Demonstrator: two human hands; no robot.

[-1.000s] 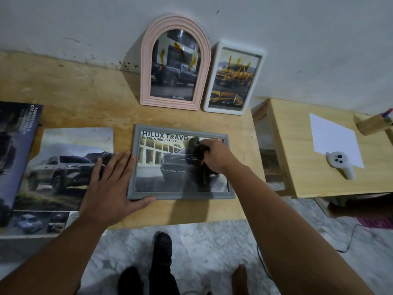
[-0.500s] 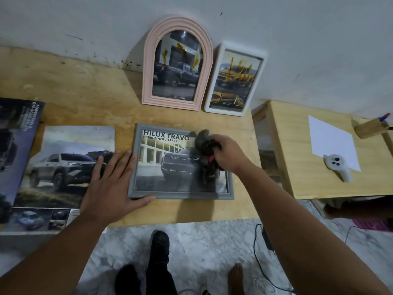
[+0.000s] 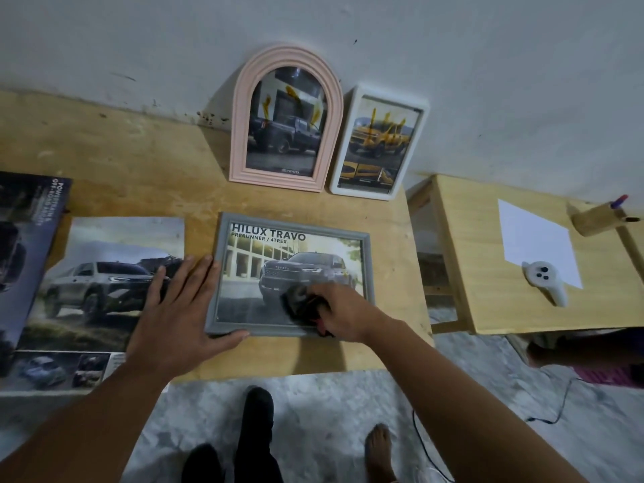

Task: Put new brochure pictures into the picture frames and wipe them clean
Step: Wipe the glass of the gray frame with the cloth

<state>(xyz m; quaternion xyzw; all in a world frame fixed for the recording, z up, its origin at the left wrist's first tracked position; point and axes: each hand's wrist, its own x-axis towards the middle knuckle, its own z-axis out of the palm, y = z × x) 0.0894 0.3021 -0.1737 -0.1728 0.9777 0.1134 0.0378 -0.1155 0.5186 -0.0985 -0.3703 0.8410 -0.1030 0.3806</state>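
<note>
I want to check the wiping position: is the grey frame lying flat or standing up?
Lying flat. The grey frame rests face up on the table.

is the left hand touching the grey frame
Touching. The head view shows the left hand lying flat against the grey frame, its thumb along the bottom left corner and its fingers meeting the left edge, with no gap visible.

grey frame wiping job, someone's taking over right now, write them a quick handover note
Left hand: flat, steadying the grey frame at its left edge.
Right hand: fingers curled round a dark cloth, pressing it on the lower right of the glass.
Done: all three frames hold pictures.
Left: finish the grey frame; pink arched frame and white frame, leaning on the wall, show yellow smears.
</note>
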